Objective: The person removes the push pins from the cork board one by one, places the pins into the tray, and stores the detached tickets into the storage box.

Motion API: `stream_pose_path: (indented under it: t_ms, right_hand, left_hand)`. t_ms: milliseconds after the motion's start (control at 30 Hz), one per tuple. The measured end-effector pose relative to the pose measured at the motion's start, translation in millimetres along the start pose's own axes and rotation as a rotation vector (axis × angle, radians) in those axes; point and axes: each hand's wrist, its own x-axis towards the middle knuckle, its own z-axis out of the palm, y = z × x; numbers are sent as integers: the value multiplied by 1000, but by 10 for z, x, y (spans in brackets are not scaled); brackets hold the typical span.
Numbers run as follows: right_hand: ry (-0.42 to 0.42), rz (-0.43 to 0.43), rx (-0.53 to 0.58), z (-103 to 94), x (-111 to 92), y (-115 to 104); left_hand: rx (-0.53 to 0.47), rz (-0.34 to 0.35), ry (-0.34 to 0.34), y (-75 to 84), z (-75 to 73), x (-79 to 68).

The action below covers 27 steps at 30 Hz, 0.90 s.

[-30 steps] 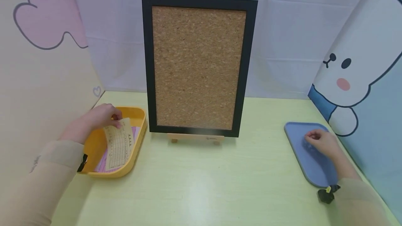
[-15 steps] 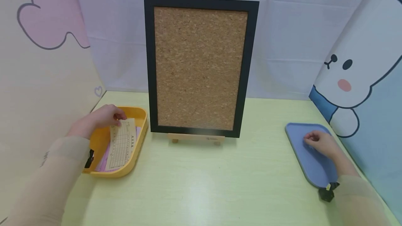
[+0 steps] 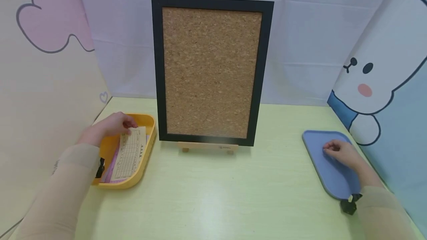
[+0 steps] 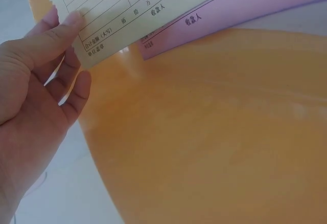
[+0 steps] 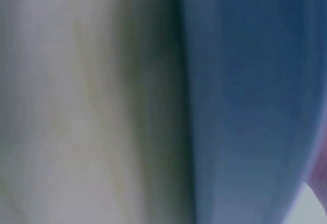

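In the head view my left hand (image 3: pixel 115 124) pinches the top of a pale yellow printed receipt slip (image 3: pixel 128 156). This slip slants inside a yellow bin (image 3: pixel 147 155), over a pink slip (image 3: pixel 110 171). From the left wrist, the thumb (image 4: pixel 71 22) lies on the yellow slip's corner, with fingers behind it; the pink slip (image 4: pixel 214 17) is lower and farther right. Over at the right, my right hand (image 3: pixel 341 154) is at a blue tray (image 3: pixel 317 142), fingertips close together; whether they hold anything small is hidden. The right wrist view is blurred, mostly the blue tray's side (image 5: pixel 250 91).
A cork board (image 3: pixel 211 73) in a black frame stands upright mid-table on a small wooden stand (image 3: pixel 208 145). Behind it hangs a white cloth (image 3: pixel 300 40). Printed side panels (image 3: pixel 383 77) border the pale table (image 3: pixel 213 192) left and right.
My left hand and the pale yellow slip have shifted a little to the right within the bin. The right hand stays almost still over the blue tray.
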Motion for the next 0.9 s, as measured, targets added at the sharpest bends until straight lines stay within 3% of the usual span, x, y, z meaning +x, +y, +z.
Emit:
stream_pose_path:
  t_ms: [200,333,533,900]
  right_hand:
    - [-19,13,-3,-4,20,3]
    - [-18,5,1,-12,29,4]
    - [-16,-15,10,-56,24,-4]
    - [67,-34,-49,-274,-2,-239]
  left_hand:
    - [-13,-35,6,19,28,10]
    - [11,-7,34,20,30,19]
    - [16,-27,70,34,-1,12]
    - [95,0,213,406,-153,-124]
